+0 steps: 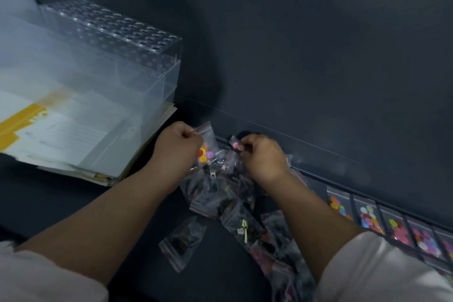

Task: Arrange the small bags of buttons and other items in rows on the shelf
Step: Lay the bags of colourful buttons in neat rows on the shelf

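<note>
The left hand (180, 147) is up at the far middle of the dark shelf (56, 203). Its grip is clamped on the top edge of a clear bag (207, 147) that holds orange, yellow and purple buttons. Just to the right, the right hand (263, 158) has its grip pinched together on a small bag (235, 145) with something pink inside. The two hands are near each other but apart.

Under and between them lies a loose pile (228, 200) of clear bags with mostly dark contents, spreading toward the near right. One bag in it shows a cream zip pull (244, 227). A single dark bag (182, 240) lies a little apart at the pile's near left.

Along the far right edge of the shelf, against the dark back wall (306, 56), a row (382, 220) of bags with bright buttons lies flat, side by side.

At the far left a clear box (115, 61) with a holed top sits on a stack of papers (71, 140) marked with yellow. Pale sleeves (382, 270) cover both upper arms.
</note>
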Tool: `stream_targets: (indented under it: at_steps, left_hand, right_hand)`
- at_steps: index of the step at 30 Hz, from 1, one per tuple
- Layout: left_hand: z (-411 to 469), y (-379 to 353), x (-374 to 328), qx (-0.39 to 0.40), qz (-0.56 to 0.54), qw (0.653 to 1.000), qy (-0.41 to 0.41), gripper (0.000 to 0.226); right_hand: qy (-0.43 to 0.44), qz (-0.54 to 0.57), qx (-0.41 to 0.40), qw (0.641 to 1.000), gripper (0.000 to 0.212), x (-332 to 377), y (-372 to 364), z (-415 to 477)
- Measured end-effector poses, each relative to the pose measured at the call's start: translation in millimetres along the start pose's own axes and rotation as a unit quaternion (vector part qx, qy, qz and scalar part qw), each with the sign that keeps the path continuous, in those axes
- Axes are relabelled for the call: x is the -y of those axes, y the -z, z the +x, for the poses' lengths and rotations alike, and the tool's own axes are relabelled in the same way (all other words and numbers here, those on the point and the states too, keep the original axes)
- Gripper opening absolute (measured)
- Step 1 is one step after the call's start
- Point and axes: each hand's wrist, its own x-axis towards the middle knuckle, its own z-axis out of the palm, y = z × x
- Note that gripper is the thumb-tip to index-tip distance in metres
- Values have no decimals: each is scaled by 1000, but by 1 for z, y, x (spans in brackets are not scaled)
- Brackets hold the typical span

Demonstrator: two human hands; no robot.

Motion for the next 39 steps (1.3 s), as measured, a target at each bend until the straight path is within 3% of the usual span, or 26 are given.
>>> stream_targets:
  at_steps: [8, 12, 17, 20, 22, 32, 36, 39]
  left_hand:
    - [-5, 5, -3, 25, -13, 1000, 11, 22]
    - [-13, 6, -8, 23, -20, 999, 11, 21]
    - [-24, 3, -17, 23, -24, 999, 33, 14]
    - [-34, -5, -23, 44, -29, 997, 55, 15]
    - [-45, -13, -29, 64, -39, 994, 74, 16]
    - [-114, -70, -50, 178, -39, 972, 150, 3]
    - [-145, -88, -53, 268, -31, 953, 140, 29]
    - [-168, -101, -55, 311, 3, 946, 90, 32]
  right_hand:
    - [-16, -56, 10, 998, 26, -3, -11, 9]
    - [-31, 121, -15, 992, 16, 2, 2, 0]
    - [-103, 421, 60, 899, 18, 15, 39, -29]
    - [-138, 514, 120, 838, 11, 12, 60, -46]
    - [-141, 539, 134, 820, 6, 8, 71, -59]
    - [-52, 412, 29, 909, 26, -35, 100, -120]
    - [-17, 362, -9, 932, 26, -53, 113, -147]
    - [-21, 365, -15, 930, 25, -64, 127, -168]
